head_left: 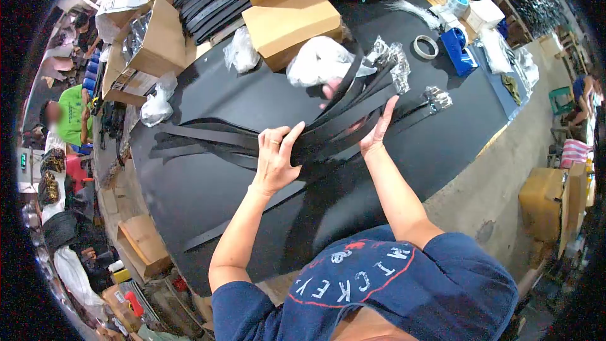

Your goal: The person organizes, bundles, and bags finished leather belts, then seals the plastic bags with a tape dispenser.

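A bundle of long black belts (334,132) is held above the dark table. My left hand (278,155) is closed round the middle of the bundle, its index finger and thumb on the near side. My right hand (379,127) is at the bundle's right part, fingers stretched upward along it and partly hidden by the belts. At the right ends are shiny buckles (396,63) that look wrapped in clear plastic. Another wrapped buckle group (437,98) lies right of my right hand. A single black strip (243,218) rests nearer to me.
On the table (221,98) stand a cardboard box (293,19), white plastic bags (320,62), a tape roll (425,47) and a blue tape dispenser (459,52). An open carton (148,47) is at the left. A person in green (71,113) is farther left; another person (584,98) is far right.
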A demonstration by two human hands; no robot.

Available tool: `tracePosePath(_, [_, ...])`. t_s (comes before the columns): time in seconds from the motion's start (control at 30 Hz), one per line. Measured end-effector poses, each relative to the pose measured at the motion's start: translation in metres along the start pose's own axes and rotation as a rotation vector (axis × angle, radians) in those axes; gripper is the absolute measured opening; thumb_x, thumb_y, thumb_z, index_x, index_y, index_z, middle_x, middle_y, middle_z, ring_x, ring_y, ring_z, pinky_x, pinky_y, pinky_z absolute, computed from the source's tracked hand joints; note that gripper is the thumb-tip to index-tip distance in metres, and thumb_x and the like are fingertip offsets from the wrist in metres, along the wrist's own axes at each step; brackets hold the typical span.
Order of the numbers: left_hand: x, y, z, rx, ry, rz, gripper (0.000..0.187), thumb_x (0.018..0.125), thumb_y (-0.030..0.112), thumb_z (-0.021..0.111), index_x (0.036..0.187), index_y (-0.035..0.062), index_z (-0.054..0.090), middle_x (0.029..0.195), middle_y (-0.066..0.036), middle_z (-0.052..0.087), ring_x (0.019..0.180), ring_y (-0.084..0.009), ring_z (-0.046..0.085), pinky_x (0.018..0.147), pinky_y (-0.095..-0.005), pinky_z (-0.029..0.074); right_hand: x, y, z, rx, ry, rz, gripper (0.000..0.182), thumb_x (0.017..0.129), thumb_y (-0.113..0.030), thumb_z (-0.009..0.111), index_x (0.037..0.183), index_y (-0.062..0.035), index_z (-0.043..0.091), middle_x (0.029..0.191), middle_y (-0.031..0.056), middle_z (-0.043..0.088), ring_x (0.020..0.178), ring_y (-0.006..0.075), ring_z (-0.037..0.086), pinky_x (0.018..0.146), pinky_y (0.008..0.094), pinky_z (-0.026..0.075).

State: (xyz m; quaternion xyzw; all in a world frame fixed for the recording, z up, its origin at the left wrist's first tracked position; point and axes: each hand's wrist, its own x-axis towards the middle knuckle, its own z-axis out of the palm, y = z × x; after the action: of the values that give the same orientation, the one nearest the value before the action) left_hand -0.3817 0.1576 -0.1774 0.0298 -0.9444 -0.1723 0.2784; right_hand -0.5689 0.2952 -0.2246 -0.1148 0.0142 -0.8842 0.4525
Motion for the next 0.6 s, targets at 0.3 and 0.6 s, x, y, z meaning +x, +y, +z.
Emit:
tracePosePath(0.3, [0.008, -0.029, 0.028, 0.088, 0.140, -0.082, 0.096, 0.050, 0.001, 0.076, 0.139, 0.0042, 0.042, 0.108, -0.015, 0.051, 0.098, -0.0339, 0.051, 0.090, -0.0446, 0.040, 0.015, -0.030, 0.063, -0.171, 0.202, -0.317, 0.105, 0.075, -0.058, 0.070, 0.147, 0.0029, 0.025, 0.148, 0.0292, 0.033, 0.136, 0.0404, 0.036, 0.117, 0.0487, 0.024])
tracePosePath(0.6, [0.023, -0.095, -0.002, -0.070, 0.117, -0.065, 0.105, 0.045, 0.014, 0.079, 0.142, 0.0041, 0.039, 0.108, -0.016, 0.055, 0.101, -0.0365, 0.052, 0.094, -0.0434, 0.040, 0.021, -0.031, 0.160, -0.190, -0.095, -0.182, 0.127, 0.068, -0.041, 0.085, 0.150, 0.0058, 0.001, 0.158, 0.0250, 0.009, 0.147, 0.0327, 0.013, 0.122, 0.0428, 0.008])
